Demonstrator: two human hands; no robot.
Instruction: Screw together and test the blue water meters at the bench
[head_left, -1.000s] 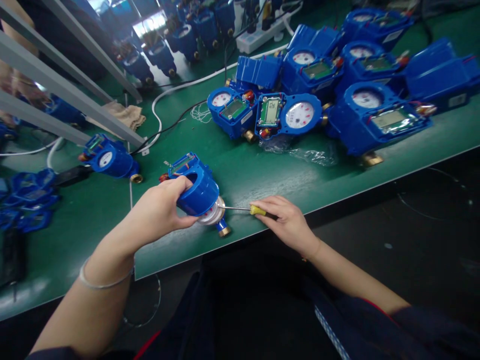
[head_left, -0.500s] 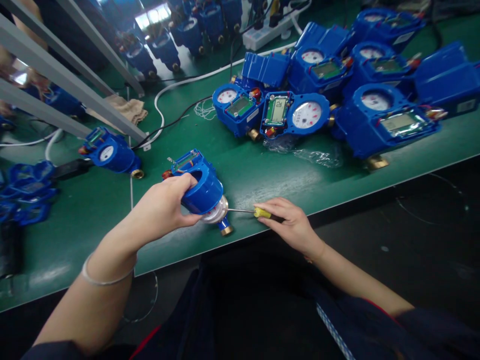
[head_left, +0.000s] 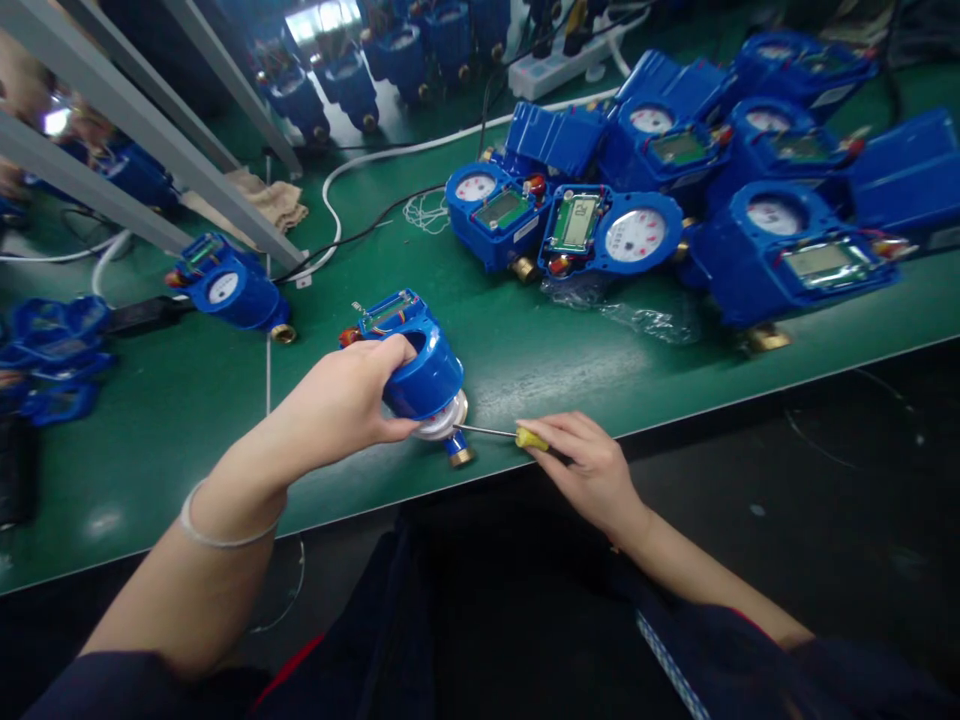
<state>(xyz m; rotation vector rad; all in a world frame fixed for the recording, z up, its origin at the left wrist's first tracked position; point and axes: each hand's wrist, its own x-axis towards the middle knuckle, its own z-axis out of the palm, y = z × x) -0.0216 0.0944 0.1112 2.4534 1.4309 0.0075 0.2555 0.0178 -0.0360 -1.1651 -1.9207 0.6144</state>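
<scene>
My left hand (head_left: 337, 405) grips the blue housing (head_left: 424, 375) of a water meter, thumb low and fingers over its round opening. The housing is tilted on the meter body, so the clear dial part (head_left: 442, 418) shows beneath it, above a brass pipe end (head_left: 461, 456). An open compartment with a circuit board (head_left: 390, 312) and wires is on the housing's far side. In my right hand (head_left: 585, 465) is a screwdriver (head_left: 532, 438) with a yellow handle. Its thin shaft points left, the tip at the dial part's edge; whether it touches is unclear.
Several blue water meters (head_left: 637, 238) crowd the bench's right side, near crumpled clear plastic (head_left: 652, 322). Another meter (head_left: 229, 285) stands left, by blue covers (head_left: 64, 345). Grey metal bars (head_left: 142, 110), a white cable (head_left: 330, 195) and a power strip (head_left: 566, 68) lie beyond.
The whole view has shifted slightly, so the bench things appear further right. The screwdriver's tip has moved a little down along the dial part; both hands keep their grips.
</scene>
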